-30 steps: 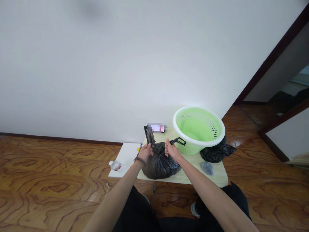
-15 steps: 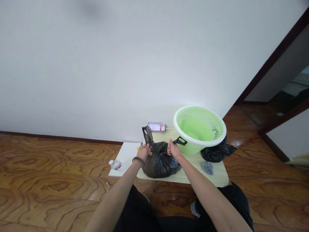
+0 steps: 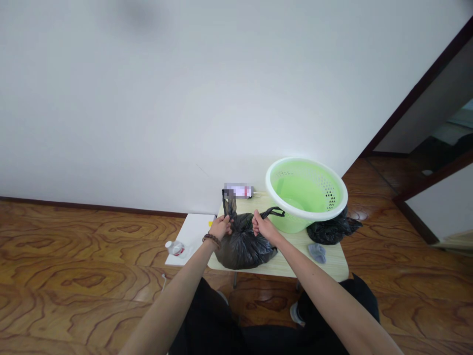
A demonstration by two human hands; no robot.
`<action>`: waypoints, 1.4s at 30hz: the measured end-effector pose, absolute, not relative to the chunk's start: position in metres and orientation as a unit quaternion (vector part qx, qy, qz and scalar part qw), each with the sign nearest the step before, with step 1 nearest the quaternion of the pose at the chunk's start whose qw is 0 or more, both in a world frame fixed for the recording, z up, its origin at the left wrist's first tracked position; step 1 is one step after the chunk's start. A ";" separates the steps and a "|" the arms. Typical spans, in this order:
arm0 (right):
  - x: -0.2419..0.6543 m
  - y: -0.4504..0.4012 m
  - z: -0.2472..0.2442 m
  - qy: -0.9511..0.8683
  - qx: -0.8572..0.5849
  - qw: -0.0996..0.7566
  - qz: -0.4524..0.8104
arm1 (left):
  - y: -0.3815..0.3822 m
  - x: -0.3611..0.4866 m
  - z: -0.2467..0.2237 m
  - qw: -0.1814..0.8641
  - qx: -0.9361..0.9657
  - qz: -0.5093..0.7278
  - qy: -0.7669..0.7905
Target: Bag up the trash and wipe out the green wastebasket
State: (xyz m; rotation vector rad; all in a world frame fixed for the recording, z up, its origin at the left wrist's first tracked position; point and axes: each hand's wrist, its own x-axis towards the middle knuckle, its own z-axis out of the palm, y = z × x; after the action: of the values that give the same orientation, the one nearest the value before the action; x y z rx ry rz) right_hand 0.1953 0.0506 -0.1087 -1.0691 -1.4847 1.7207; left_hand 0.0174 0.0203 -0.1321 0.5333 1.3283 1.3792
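A full black plastic bag rests on the small light-wood table, its neck gathered between my hands. My left hand is closed on the bag's left handle, whose loop stands up above the fingers. On the other side, my right hand grips the right handle, and its loop sticks out toward the basket. Both hands sit just above the bag's top, a short gap apart. What fills the bag is hidden.
A green basket with a white rim stands on the right of the table. Beside it lie another black bag and a grey cloth item. A pixelated box is by the wall. A plastic bottle lies on a white board at left.
My hands keep their hold on the handles. The left handle loop leans a little more upright, and the right loop has shifted and narrowed. The whole view has moved slightly.
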 end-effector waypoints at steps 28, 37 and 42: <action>0.192 0.084 -0.067 -0.868 -0.324 0.073 0.369 | 0.009 0.030 -0.114 0.499 0.514 0.376 0.588; 0.184 0.072 -0.082 -0.915 -0.347 -0.034 0.204 | 0.014 0.024 -0.114 0.479 0.591 0.284 0.583; 0.186 0.077 -0.068 -0.918 -0.323 -0.098 0.207 | 0.017 0.017 -0.120 0.477 0.595 0.251 0.596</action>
State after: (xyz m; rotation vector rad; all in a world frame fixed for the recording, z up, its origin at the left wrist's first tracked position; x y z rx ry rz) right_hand 0.1857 0.0773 -0.0676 -1.0844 -3.0798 0.6927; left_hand 0.0173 0.0173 -0.1200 1.4533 1.4566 0.6121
